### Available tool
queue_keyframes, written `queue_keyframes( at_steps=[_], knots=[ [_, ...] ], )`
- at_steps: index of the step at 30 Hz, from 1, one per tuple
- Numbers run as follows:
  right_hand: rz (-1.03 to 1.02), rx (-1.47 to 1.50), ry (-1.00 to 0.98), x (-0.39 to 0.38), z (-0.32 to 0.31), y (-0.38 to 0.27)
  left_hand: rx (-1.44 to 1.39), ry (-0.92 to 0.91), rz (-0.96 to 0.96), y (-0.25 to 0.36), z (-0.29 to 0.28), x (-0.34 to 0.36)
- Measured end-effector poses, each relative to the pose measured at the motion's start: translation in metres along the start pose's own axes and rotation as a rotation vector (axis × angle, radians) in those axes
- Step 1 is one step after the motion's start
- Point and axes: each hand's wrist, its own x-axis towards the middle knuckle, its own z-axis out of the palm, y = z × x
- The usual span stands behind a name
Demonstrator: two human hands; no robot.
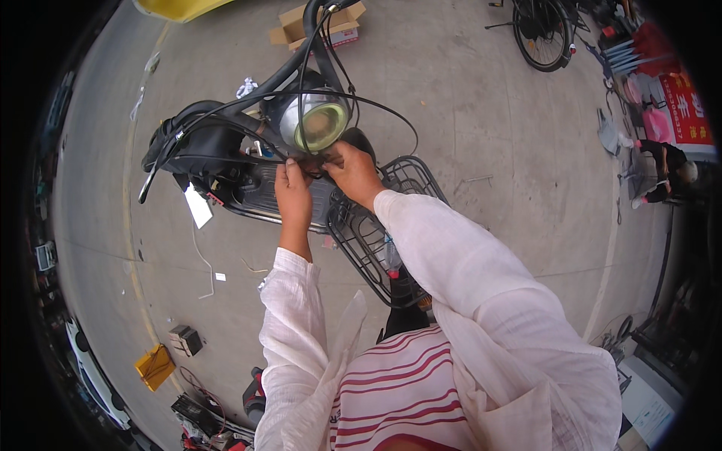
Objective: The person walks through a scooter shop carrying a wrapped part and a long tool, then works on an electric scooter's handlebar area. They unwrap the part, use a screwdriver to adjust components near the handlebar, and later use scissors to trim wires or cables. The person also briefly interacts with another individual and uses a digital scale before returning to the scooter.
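Observation:
Both of my hands are up at the front of an electric scooter, just under its round headlight point(322, 126) with a greenish rim. My left hand point(295, 197) is closed in a pinch on a dark wire below the lamp. Close beside it, my right hand point(353, 174) has its thumb and fingers closed on the same dark wiring, near the lamp's lower edge. Fingers cover most of the wire. Loose black cables point(368, 98) loop from the handlebar point(310, 34) around the headlight. A black wire basket point(368, 255) sits below my right forearm.
The scooter's black seat point(207, 146) and ribbed footboard point(282, 188) lie to the left. An open cardboard box point(289, 28) stands beyond the handlebar. A parked bike point(543, 34) and a person point(665, 169) are at the right. A yellow box point(155, 367) and tools are at the lower left.

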Motion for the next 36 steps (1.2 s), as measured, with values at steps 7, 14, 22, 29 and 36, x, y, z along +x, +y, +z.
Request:
queue_keyframes(
  at_steps=[7,14,22,29,36],
  knots=[
    [0.058,0.245,0.041,-0.004,0.005,0.017,0.072,-0.088,-0.099,0.014,-0.001,0.0],
    [-0.172,-0.059,-0.069,0.003,-0.004,0.002,0.058,-0.092,-0.08,0.011,-0.004,0.003],
    [-0.436,-0.863,-0.289,0.019,-0.019,-0.012,0.143,0.031,0.095,-0.005,0.01,0.0],
    [-0.507,-0.93,-0.297,0.015,-0.018,-0.013,0.21,0.102,0.096,-0.011,0.009,0.011],
    [-0.355,-0.817,-0.026,-0.007,0.002,0.004,0.008,0.093,0.014,-0.009,0.013,0.01]
  ],
)
